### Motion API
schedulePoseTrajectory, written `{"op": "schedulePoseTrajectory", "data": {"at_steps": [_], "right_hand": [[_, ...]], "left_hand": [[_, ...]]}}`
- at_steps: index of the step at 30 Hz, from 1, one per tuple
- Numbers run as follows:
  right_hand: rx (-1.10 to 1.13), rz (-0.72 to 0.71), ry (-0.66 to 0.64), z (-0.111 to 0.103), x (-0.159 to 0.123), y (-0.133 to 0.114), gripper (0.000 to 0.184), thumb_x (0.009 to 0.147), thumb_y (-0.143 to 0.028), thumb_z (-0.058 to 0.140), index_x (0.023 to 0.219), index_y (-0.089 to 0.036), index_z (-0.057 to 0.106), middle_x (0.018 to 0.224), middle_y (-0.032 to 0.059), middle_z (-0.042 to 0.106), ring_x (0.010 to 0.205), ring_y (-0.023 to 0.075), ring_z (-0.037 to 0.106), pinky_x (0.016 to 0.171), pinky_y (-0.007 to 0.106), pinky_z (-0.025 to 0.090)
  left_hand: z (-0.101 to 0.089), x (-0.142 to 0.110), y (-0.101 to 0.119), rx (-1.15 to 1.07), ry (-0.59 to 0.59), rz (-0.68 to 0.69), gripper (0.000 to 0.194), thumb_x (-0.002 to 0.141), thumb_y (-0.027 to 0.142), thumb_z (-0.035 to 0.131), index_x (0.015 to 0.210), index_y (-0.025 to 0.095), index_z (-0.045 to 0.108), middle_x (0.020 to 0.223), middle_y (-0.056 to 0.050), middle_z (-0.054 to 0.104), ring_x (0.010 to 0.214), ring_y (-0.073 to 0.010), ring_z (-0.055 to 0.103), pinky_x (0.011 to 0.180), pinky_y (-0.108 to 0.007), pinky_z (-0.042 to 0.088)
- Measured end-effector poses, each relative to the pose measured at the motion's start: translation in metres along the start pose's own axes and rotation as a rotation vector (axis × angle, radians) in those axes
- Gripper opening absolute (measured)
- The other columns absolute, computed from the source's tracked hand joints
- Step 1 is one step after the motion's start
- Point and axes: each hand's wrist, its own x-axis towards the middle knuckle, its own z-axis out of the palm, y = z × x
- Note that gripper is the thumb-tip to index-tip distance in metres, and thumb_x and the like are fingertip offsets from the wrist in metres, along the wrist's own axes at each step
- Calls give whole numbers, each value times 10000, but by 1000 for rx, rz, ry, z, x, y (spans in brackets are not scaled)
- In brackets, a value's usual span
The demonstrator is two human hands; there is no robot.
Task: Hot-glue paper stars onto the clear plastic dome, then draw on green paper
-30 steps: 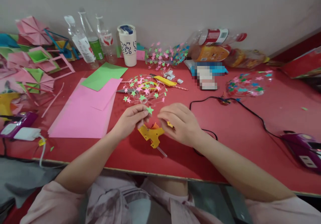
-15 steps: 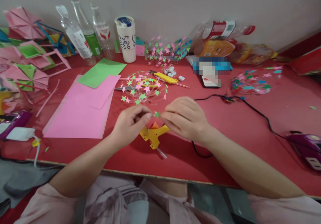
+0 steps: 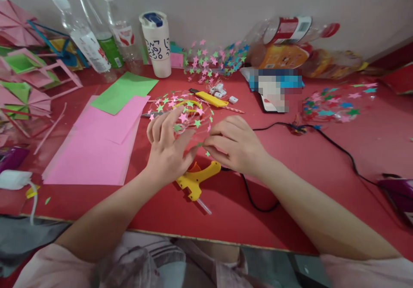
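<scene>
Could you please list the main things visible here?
Small stars: two, green, beside right hand
Glue gun: one, yellow, front centre
Starred plastic: several, clear, centre, back, right
Sheets: several, pink and green, left
Paper crafts: several, multicoloured, far left
Bottles: at least five, clear, back
Cup: one, white, back
Cutter: one, yellow, behind centre
Cord: one, black, right
Boxes: two, purple, edges
Adapter: one, white, left
Table: one, red, underneath
Left hand: one, bare, centre
Right hand: one, bare, centre

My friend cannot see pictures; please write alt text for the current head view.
A person's right hand pinches a small green star over a red table, the left hand open beside it. A yellow glue gun lies nearer; clear star-dotted plastic lies beyond.
</scene>
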Motion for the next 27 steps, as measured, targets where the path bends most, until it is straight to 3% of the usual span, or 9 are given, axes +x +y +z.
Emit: {"op": "schedulePoseTrajectory", "data": {"at_steps": [9, 19, 27], "right_hand": [[5, 15, 17, 3, -1, -1, 99, 915, -232, 537, 842, -208, 600, 825, 15, 582, 803, 150, 473, 744, 310, 388], [-28, 1, 37, 6, -3, -1, 67, 902, -215, 547, 850, -218, 590, 820, 7, 587, 820, 152, 480, 807, 332, 409], [-48, 28, 84, 10, -1, -3, 73, 895, -169, 544, 858, -216, 584, 799, 6, 593, 785, 146, 477, 761, 310, 400]], "left_hand": [[-2, -1, 3, -96, -46, -61, 116, 801, 243, 632, 914, 253, 652, 1359, -99, 461, 1247, -326, 439, 1044, -529, 357], [0, -1, 4, -131, -32, -34, 93, 805, 216, 629, 896, 217, 653, 1369, -95, 464, 1235, -301, 443, 1047, -500, 348], [-1, 0, 6, -181, -38, -75, 75, 826, 194, 603, 874, 219, 654, 1372, -81, 483, 1249, -290, 442, 1066, -499, 319]]}}
